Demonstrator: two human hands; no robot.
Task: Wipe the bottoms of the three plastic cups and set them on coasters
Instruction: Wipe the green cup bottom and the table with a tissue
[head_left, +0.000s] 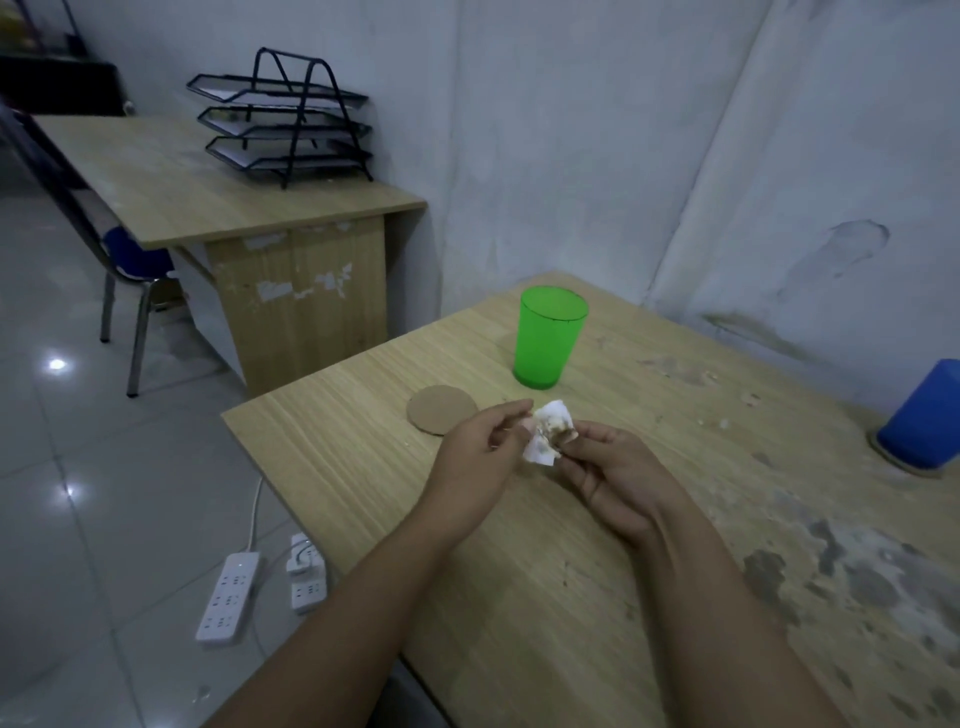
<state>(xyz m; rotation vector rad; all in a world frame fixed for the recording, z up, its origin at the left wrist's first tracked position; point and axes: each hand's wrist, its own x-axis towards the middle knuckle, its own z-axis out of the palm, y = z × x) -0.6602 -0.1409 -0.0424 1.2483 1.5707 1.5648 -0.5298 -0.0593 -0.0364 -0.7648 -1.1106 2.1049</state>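
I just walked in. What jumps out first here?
The bright green cup standing upright on the wooden table, just beyond a bare round coaster. In front, the left hand and right hand pinch a stained white tissue.

Both bare forearms reach forward toward twelve o'clock, converging. The left hand (478, 457) and right hand (613, 478) meet close together, fingers curled, each pinching one small crumpled wad.

Green cup (549, 343), blue cup (922, 415), brown-stained white tissue (551, 432).
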